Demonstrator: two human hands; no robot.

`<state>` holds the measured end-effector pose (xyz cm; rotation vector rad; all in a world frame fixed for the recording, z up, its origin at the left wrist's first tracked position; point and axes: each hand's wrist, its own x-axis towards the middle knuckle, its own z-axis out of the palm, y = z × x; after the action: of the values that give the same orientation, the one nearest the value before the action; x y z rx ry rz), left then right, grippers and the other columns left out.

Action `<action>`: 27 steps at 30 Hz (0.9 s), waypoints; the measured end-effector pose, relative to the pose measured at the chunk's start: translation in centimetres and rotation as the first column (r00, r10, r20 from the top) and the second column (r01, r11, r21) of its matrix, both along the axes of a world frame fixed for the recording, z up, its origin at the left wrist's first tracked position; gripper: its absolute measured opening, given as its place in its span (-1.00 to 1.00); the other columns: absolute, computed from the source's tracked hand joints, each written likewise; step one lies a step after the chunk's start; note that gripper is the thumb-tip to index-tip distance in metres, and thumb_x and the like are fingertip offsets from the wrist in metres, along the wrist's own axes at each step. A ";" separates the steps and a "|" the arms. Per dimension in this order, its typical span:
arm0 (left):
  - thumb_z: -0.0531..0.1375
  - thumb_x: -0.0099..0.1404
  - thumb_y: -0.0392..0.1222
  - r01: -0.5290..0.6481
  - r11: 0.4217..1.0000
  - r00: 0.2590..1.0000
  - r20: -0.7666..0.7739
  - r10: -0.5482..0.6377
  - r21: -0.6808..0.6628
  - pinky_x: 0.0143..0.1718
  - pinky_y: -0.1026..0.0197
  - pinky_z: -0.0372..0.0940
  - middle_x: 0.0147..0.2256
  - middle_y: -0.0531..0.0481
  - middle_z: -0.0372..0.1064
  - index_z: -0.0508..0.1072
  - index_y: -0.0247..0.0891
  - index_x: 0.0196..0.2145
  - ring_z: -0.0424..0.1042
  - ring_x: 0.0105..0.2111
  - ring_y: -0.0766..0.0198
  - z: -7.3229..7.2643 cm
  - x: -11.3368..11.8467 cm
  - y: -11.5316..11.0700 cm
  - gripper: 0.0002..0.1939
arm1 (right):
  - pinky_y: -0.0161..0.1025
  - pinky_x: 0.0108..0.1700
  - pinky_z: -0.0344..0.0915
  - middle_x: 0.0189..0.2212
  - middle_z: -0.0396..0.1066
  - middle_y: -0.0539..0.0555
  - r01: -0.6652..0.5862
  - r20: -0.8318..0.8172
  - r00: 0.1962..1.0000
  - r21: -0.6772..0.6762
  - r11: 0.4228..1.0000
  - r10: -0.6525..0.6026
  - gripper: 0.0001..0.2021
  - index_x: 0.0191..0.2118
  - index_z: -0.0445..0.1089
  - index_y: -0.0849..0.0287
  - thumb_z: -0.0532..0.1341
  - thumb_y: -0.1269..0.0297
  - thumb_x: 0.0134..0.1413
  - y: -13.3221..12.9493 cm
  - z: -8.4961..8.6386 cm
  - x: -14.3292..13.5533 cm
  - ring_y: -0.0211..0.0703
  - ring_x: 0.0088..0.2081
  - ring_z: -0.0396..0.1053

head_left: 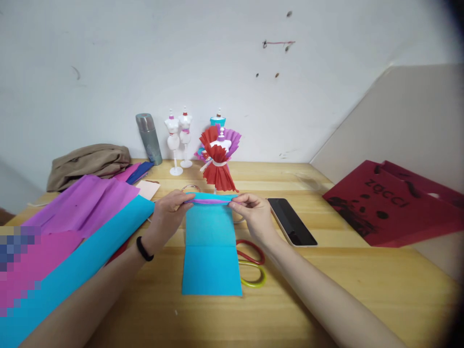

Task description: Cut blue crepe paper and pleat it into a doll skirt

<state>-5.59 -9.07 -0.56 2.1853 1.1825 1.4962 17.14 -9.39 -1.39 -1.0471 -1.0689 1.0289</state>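
Observation:
A blue paper strip (212, 270) lies lengthwise in front of me on the wooden table, with a crease across its middle. Its far end is raised and folded, and a thin purple band (212, 201) shows along that fold. My left hand (167, 212) pinches the left corner of the folded end; a black band is round the wrist. At the right corner, my right hand (255, 217) grips the same edge between thumb and fingers. Red and yellow scissor handles (253, 274) stick out from under the strip's right side.
Purple paper (85, 200) and a blue roll (94, 256) lie at left, beside brown cloth (89, 162). Behind are a bottle (149, 140), white mannequins (174, 140) and a red-dressed mannequin (219, 169). A phone (293, 221) and red bag (391, 208) are at right.

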 end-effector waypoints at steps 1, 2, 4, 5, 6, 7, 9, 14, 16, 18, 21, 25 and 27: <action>0.23 0.22 -0.30 0.005 1.000 1.000 -0.009 -0.005 0.009 -0.30 0.24 0.32 -0.38 0.04 0.52 0.60 -0.13 -0.29 0.44 -0.36 0.27 0.0 0.0 0.0 -0.85 | -0.28 -0.44 0.28 -0.59 0.46 -0.02 -0.001 -0.002 1.000 0.006 1.000 0.001 -0.76 -0.57 0.46 0.15 0.48 0.22 -0.42 0.0 0.0 0.0 -0.27 -0.54 0.33; 0.23 0.23 -0.29 0.007 1.000 1.000 -0.016 -0.007 0.016 -0.30 0.25 0.32 -0.38 0.04 0.52 0.60 -0.14 -0.30 0.44 -0.36 0.27 0.0 0.0 0.0 -0.86 | -0.27 -0.43 0.30 -0.58 0.47 -0.02 -0.004 -0.007 1.000 0.012 1.000 0.004 -0.76 -0.56 0.46 0.14 0.49 0.22 -0.42 0.0 0.0 0.0 -0.25 -0.53 0.34; 0.23 0.24 -0.29 -0.001 1.000 1.000 -0.031 0.002 0.030 -0.30 0.25 0.33 -0.39 0.04 0.52 0.59 -0.15 -0.32 0.45 -0.36 0.27 0.0 0.0 -0.1 -0.87 | -0.26 -0.40 0.33 -0.56 0.49 -0.01 -0.016 -0.022 1.000 0.019 1.000 0.016 -0.77 -0.53 0.48 0.13 0.48 0.24 -0.41 0.0 0.0 0.0 -0.23 -0.51 0.37; 0.23 0.25 -0.29 -0.014 0.999 0.999 -0.040 0.015 0.039 -0.30 0.25 0.33 -0.38 0.03 0.53 0.59 -0.15 -0.33 0.46 -0.36 0.27 0.0 0.1 -0.1 -0.87 | -0.25 -0.38 0.34 -0.55 0.50 -0.01 -0.025 -0.029 0.999 0.021 0.999 0.026 -0.78 -0.51 0.49 0.13 0.48 0.25 -0.40 0.0 -0.1 0.0 -0.22 -0.49 0.39; 0.23 0.25 -0.28 -0.027 0.998 0.998 -0.051 0.029 0.050 -0.29 0.24 0.34 -0.38 0.03 0.53 0.59 -0.16 -0.33 0.46 -0.36 0.26 0.0 0.1 -0.1 -0.88 | -0.24 -0.37 0.35 -0.53 0.51 0.00 -0.036 -0.033 0.999 0.024 0.999 0.036 -0.79 -0.50 0.50 0.12 0.47 0.26 -0.39 0.0 -0.1 0.0 -0.20 -0.47 0.40; 0.23 0.26 -0.27 -0.038 0.997 0.997 -0.064 0.042 0.061 -0.29 0.24 0.34 -0.37 0.02 0.54 0.59 -0.16 -0.33 0.47 -0.35 0.26 0.0 0.0 -0.1 -0.88 | -0.23 -0.36 0.36 -0.52 0.52 0.00 -0.044 -0.030 0.999 0.028 0.999 0.045 -0.80 -0.48 0.52 0.11 0.46 0.27 -0.38 0.0 -0.1 0.0 -0.19 -0.46 0.41; 0.21 0.28 -0.25 -0.052 0.995 0.994 -0.096 0.061 0.086 -0.28 0.24 0.36 -0.35 0.02 0.54 0.59 -0.16 -0.31 0.47 -0.34 0.26 0.0 0.0 -0.2 -0.87 | -0.21 -0.34 0.36 -0.50 0.53 0.02 -0.047 -0.002 0.999 0.042 0.998 0.047 -0.82 -0.47 0.53 0.10 0.44 0.27 -0.35 0.1 -0.3 0.0 -0.17 -0.44 0.41; 0.17 0.33 -0.25 -0.027 0.976 0.985 -0.159 0.062 0.216 -0.31 0.30 0.36 -0.35 0.01 0.53 0.57 -0.20 -0.28 0.47 -0.36 0.31 0.1 0.0 -0.4 -0.85 | -0.18 -0.28 0.35 -0.44 0.53 0.03 -0.024 0.132 0.991 0.120 0.992 0.008 -0.87 -0.42 0.56 0.09 0.40 0.28 -0.24 0.4 -1.1 0.3 -0.15 -0.40 0.40; 0.17 0.33 -0.28 -0.017 0.962 0.983 -0.169 0.066 0.274 -0.32 0.33 0.35 -0.36 0.01 0.52 0.56 -0.23 -0.29 0.47 -0.37 0.33 0.1 0.0 -0.5 -0.85 | -0.17 -0.26 0.34 -0.42 0.53 0.04 -0.021 0.184 0.983 0.172 0.985 -0.011 -0.89 -0.41 0.56 0.09 0.38 0.27 -0.18 0.5 -1.3 0.4 -0.15 -0.38 0.40; 0.17 0.33 -0.29 -0.024 0.950 0.981 -0.174 0.082 0.312 -0.30 0.34 0.36 -0.35 0.01 0.52 0.55 -0.24 -0.29 0.47 -0.37 0.34 0.0 0.0 -0.4 -0.86 | -0.18 -0.26 0.33 -0.43 0.51 0.04 -0.023 0.235 0.972 0.229 0.973 -0.032 -0.92 -0.40 0.56 0.08 0.35 0.28 -0.13 0.6 -1.5 0.5 -0.15 -0.39 0.39; 0.17 0.33 -0.28 -0.048 0.949 0.979 -0.172 0.106 0.312 -0.27 0.32 0.36 -0.35 0.00 0.52 0.53 -0.25 -0.31 0.47 -0.35 0.33 0.0 0.1 -0.4 -0.87 | -0.19 -0.27 0.31 -0.45 0.49 0.03 -0.046 0.326 0.944 0.310 0.950 -0.061 -0.95 -0.40 0.55 0.09 0.32 0.29 -0.06 0.5 -1.4 0.6 -0.17 -0.40 0.37; 0.15 0.32 -0.24 -0.080 0.980 0.982 -0.156 0.110 0.183 -0.26 0.27 0.35 -0.39 0.00 0.50 0.52 -0.23 -0.38 0.46 -0.35 0.29 0.2 0.2 -0.4 -0.84 | -0.20 -0.28 0.29 -0.45 0.48 0.04 -0.068 0.434 0.896 0.338 0.939 -0.091 -0.94 -0.42 0.50 0.12 0.27 0.30 0.00 0.3 -1.1 0.6 -0.17 -0.40 0.36; 0.16 0.30 -0.23 -0.092 0.993 0.986 -0.135 0.102 0.079 -0.28 0.26 0.33 -0.41 0.01 0.49 0.51 -0.23 -0.42 0.45 -0.36 0.28 0.3 0.3 -0.5 -0.83 | -0.21 -0.29 0.27 -0.46 0.46 0.04 -0.060 0.461 0.882 0.312 0.948 -0.096 -0.93 -0.42 0.48 0.13 0.26 0.29 0.01 0.3 -1.1 0.6 -0.17 -0.41 0.35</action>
<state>-5.32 -9.59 -0.29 2.3455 1.3149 1.4664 17.73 -9.11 -2.50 -1.0598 -1.5616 0.5595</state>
